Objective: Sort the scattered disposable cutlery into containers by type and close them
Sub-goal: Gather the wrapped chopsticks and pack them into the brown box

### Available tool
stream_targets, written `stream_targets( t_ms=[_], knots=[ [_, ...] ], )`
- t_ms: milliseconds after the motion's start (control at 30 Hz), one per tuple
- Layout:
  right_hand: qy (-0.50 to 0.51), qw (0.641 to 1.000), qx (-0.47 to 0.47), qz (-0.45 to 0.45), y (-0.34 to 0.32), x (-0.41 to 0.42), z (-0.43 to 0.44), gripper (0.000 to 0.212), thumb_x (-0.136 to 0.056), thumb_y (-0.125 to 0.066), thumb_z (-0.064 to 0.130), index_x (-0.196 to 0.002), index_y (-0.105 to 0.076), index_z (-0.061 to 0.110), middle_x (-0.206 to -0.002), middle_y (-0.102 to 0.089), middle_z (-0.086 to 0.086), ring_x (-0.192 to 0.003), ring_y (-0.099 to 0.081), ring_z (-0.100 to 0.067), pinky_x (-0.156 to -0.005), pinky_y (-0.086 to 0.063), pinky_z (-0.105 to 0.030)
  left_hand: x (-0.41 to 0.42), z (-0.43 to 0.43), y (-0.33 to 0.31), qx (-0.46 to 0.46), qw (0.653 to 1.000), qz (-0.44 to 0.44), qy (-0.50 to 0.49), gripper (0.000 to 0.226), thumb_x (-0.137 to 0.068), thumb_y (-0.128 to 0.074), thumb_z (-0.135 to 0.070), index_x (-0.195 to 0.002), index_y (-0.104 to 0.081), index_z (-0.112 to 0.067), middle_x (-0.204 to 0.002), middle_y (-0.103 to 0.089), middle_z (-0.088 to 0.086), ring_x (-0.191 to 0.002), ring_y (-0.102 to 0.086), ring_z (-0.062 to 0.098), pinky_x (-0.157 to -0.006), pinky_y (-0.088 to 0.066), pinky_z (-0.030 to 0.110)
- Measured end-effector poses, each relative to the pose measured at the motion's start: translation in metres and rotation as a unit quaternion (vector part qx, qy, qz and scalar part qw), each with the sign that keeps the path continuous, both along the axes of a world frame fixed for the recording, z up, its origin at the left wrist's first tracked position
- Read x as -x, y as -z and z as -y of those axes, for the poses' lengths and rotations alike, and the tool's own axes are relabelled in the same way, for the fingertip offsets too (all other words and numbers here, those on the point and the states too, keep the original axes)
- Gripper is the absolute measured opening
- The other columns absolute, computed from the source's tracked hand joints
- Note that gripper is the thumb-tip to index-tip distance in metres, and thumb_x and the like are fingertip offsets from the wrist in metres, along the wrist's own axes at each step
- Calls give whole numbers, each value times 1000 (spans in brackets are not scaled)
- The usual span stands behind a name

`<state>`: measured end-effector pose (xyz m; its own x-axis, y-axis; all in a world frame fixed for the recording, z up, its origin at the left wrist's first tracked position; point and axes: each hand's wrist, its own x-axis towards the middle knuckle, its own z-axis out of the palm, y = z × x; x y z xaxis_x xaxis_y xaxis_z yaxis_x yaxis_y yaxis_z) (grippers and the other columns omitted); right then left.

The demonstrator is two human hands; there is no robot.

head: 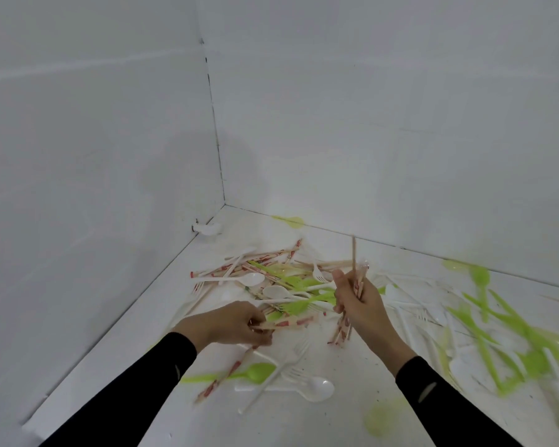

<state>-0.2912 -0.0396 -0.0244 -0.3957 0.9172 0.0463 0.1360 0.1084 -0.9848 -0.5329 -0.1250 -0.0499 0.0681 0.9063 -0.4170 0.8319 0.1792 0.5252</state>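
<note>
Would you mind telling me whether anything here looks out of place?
Yes: wrapped chopsticks, white spoons and green forks lie jumbled on the white surface; one green spoon sits apart against the far wall.

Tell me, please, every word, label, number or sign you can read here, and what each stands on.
No text here can be read.
Red print on the white paper wrappers of the wooden chopsticks pinched by the left hand: too blurred to read.
Red print on the wrapped chopstick bundle gripped by the right hand: too blurred to read.
Small grey marks on the black sleeves: shapes, not letters.
</note>
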Motion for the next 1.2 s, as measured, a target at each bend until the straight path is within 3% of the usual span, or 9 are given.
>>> stream_targets(
  t_ms=[167, 300, 433, 500, 633, 833, 933, 1000, 1200],
  knots=[
    [-12, 999, 24, 27, 16, -3, 1, 62, -99, -42, 51, -66, -60, 2, -70, -65, -18, -56, -50, -12, -58, -42, -19, 9, -10, -22, -104, 978, 158, -85, 16, -97, -49, -29, -94, -63, -22, -84, -72, -5, -78, -67, 7, -82, -53, 33],
    [-33, 998, 32, 45, 19, -5, -7, 40, -103, -41, 36, -88, -64, 6, -74, -72, -11, -68, -65, -18, -59, -44, -17, 8, -23, -43, -189, 911, 289, -227, 26, -102, -45, -36, -107, -59, -14, -71, -63, 8, -63, -64, 19, -66, -59, 34],
    [-58, 993, 57, 89, 24, -2, -18, 42, -104, -37, 38, -94, -64, 7, -69, -71, -9, -65, -64, -19, -65, -47, -23, 24, -43, -43, -263, 886, 250, -290, 24, -95, -55, -50, -98, -61, -27, -62, -50, -6, -54, -47, 11, -53, -43, 23],
    [-44, 993, 54, 99, 25, 2, -30, 38, -104, -38, 36, -92, -64, 11, -57, -60, -5, -54, -53, -20, -53, -43, -23, 34, -54, -38, -262, 895, 203, -299, 15, -94, -61, -42, -95, -64, -27, -64, -59, -8, -55, -52, 7, -58, -46, 25],
    [-7, 977, -25, 211, 21, 12, -65, 27, -102, -45, 30, -87, -65, 22, -57, -48, 9, -46, -39, -8, -46, -29, -21, 39, -74, -29, -223, 897, 244, -292, 12, -99, -55, -21, -99, -66, -17, -86, -74, -3, -67, -64, 12, -62, -49, 25],
    [-19, 870, -154, 467, 23, 25, -113, 16, -95, -48, 32, -85, -60, 28, -84, -58, 8, -81, -60, -18, -60, -38, -28, 40, -113, -20, -217, 937, 61, -268, 17, -95, -60, -36, -90, -69, -22, -76, -74, -4, -74, -64, 3, -61, -41, 13],
    [-66, 841, -179, 506, 36, 31, -126, 21, -96, -52, 40, -110, -66, 32, -98, -46, 12, -93, -60, -15, -70, -42, -27, 39, -134, -9, -195, 950, -23, -241, 23, -94, -59, -40, -84, -68, -21, -77, -67, -6, -77, -62, 16, -65, -47, 30],
    [-90, 829, -184, 520, 44, 32, -129, 28, -95, -54, 46, -121, -61, 38, -105, -47, 12, -97, -60, -14, -73, -45, -27, 38, -144, -1, -179, 956, -88, -217, 16, -94, -57, -36, -89, -68, -26, -84, -62, -9, -83, -60, 16, -65, -43, 28],
    [-121, 792, -229, 552, 49, 25, -124, 34, -96, -52, 45, -124, -53, 26, -122, -50, 10, -104, -61, -17, -71, -42, -27, 40, -158, 23, -153, 955, -196, -162, 9, -93, -55, -29, -91, -63, -25, -92, -60, -4, -95, -59, 21, -72, -48, 32]
  ],
)
